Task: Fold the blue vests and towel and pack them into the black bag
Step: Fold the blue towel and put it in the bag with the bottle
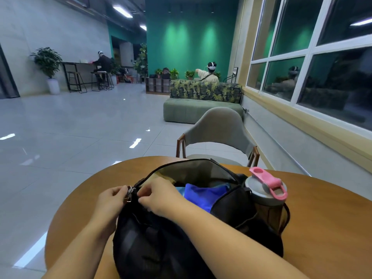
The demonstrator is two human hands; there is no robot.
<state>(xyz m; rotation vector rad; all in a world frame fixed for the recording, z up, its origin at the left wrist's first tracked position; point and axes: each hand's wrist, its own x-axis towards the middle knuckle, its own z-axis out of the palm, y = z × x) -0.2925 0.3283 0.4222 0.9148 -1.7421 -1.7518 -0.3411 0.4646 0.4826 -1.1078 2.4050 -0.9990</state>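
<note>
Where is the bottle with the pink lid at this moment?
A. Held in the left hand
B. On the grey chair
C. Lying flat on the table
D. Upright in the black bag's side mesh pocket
D: the bottle stands upright in the mesh pocket on the side of the black bag.

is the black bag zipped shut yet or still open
Open: the black bag gapes, blue fabric showing inside; both hands pinch at its zipper end.
</note>
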